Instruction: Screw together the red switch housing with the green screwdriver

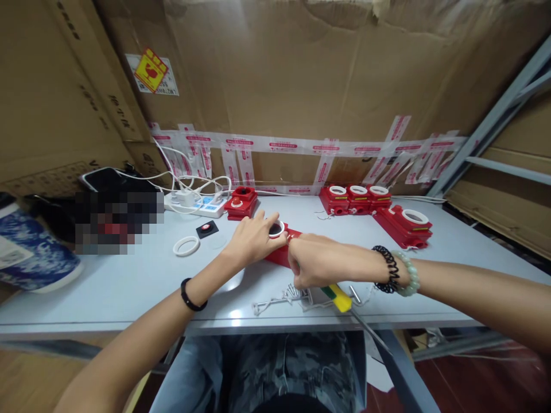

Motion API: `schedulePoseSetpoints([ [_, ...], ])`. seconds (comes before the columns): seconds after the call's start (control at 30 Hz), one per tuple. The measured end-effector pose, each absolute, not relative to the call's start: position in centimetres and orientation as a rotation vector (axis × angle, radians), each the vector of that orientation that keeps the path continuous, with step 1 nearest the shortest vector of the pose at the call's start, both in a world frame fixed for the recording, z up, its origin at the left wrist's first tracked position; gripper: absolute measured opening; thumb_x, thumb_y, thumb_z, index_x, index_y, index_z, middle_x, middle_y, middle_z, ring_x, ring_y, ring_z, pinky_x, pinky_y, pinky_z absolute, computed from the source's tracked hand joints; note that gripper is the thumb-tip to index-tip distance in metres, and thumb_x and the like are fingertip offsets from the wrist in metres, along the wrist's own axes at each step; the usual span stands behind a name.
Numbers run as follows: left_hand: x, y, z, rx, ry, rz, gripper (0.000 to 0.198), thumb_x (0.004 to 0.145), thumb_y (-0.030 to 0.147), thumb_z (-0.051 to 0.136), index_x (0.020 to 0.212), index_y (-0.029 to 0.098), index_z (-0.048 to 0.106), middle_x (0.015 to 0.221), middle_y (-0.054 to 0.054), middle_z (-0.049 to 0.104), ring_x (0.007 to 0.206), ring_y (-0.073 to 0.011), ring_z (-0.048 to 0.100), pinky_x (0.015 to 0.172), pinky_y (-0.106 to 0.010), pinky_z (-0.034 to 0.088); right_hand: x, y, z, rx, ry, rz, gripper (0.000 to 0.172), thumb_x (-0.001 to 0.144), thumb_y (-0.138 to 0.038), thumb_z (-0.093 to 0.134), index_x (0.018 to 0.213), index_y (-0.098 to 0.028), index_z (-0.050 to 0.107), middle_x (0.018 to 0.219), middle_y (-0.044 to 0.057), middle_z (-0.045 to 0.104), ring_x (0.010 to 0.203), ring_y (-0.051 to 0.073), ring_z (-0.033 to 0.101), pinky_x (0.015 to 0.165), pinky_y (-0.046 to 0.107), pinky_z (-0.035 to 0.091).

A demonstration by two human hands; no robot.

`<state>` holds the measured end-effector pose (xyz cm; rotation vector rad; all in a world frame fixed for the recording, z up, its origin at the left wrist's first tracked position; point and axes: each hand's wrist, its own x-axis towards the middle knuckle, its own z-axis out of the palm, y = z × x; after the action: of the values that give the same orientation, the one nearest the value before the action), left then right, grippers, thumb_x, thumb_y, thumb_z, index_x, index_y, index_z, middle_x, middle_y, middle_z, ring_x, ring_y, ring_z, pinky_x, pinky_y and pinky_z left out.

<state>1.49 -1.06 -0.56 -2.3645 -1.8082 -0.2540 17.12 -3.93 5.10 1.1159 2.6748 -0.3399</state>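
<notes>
On the table in front of me lies a red box-shaped housing (278, 256) with a white ring (276, 229) round a dark opening. My left hand (253, 238) grips it, thumb and fingers at the ring. My right hand (316, 261) is closed at the housing's right end; whatever its fingers pinch is hidden. A tool with a yellow and green handle (342, 299) and a long shaft sticks out below that hand, past the table edge; whether the hand touches it I cannot tell. Several small metal screws (294, 291) and thin white cords (263, 307) lie nearby.
Red housings with white rings (358, 190) stand at the back right, another (404, 226) farther right. A small red unit (242, 203), power strip (206, 205), black square part (207, 229) and loose white ring (186, 246) are left. A patterned cup (34, 246) stands far left.
</notes>
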Motion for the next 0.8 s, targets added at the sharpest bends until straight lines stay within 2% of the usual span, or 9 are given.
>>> schedulePoseSetpoints([
  [0.17,1.4,-0.9,-0.9,-2.355,-1.776,-0.279,0.04,0.09,0.051,0.036,0.109,0.021,0.052,0.096,-0.009,0.055,0.077,-0.0281,0.062,0.07,-0.037,0.043,17.2,-3.6,4.7,1.095,2.633,-0.352,0.01,0.065,-0.023,0.063,0.06,-0.015,0.061,0.059,0.003,0.06,0.051,0.011,0.046,0.048,0.026,0.034],
  [0.27,1.3,-0.9,-1.0,-2.344,-1.791,-0.298,0.04,0.089,0.052,0.036,0.108,0.021,0.052,0.095,-0.009,0.055,0.075,-0.0286,0.062,0.068,-0.038,0.043,18.4,-2.8,4.9,1.254,2.748,-0.312,0.02,0.069,-0.034,0.063,0.076,-0.016,0.065,0.063,0.004,0.062,0.058,0.015,0.053,0.051,0.027,0.035],
  [0.33,1.3,-0.8,-1.1,-2.344,-1.795,-0.326,0.04,0.089,0.053,0.036,0.106,0.02,0.052,0.094,-0.009,0.055,0.074,-0.0284,0.062,0.068,-0.038,0.043,19.4,-2.0,4.8,1.394,2.843,-0.248,0.046,0.067,-0.047,0.065,0.099,-0.013,0.063,0.074,0.008,0.065,0.069,0.021,0.058,0.057,0.029,0.038],
  [0.4,1.2,-0.8,-1.1,-2.351,-1.802,-0.358,0.042,0.089,0.054,0.035,0.105,0.02,0.053,0.094,-0.009,0.056,0.074,-0.0276,0.061,0.069,-0.037,0.044,20.4,-1.2,4.3,1.485,2.886,-0.219,0.079,0.064,-0.062,0.064,0.12,-0.008,0.052,0.086,0.014,0.066,0.082,0.027,0.06,0.064,0.032,0.041],
  [0.47,1.2,-0.8,-1.1,-2.357,-1.824,-0.387,0.045,0.089,0.057,0.032,0.105,0.019,0.053,0.094,-0.009,0.056,0.074,-0.0268,0.061,0.069,-0.037,0.044,21.1,-0.5,3.5,1.508,2.862,-0.242,0.095,0.062,-0.071,0.061,0.128,-0.005,0.046,0.089,0.017,0.067,0.087,0.031,0.06,0.065,0.034,0.042],
  [0.67,1.1,-0.7,-1.4,-2.388,-1.825,-0.458,0.052,0.089,0.062,0.031,0.104,0.018,0.053,0.093,-0.01,0.054,0.082,-0.0278,0.059,0.076,-0.041,0.044,21.5,0.3,2.3,1.468,2.887,-0.266,0.084,0.066,-0.068,0.058,0.127,-0.011,0.05,0.093,0.016,0.068,0.086,0.028,0.062,0.065,0.033,0.042],
  [0.8,0.5,-0.5,-1.5,-2.453,-1.732,-0.565,0.054,0.089,0.063,0.032,0.109,0.018,0.054,0.11,-0.013,0.052,0.103,-0.0312,0.052,0.086,-0.049,0.041,21.3,0.3,2.1,1.431,2.902,-0.212,0.068,0.068,-0.064,0.059,0.116,-0.015,0.058,0.083,0.011,0.068,0.074,0.024,0.06,0.058,0.03,0.037],
])
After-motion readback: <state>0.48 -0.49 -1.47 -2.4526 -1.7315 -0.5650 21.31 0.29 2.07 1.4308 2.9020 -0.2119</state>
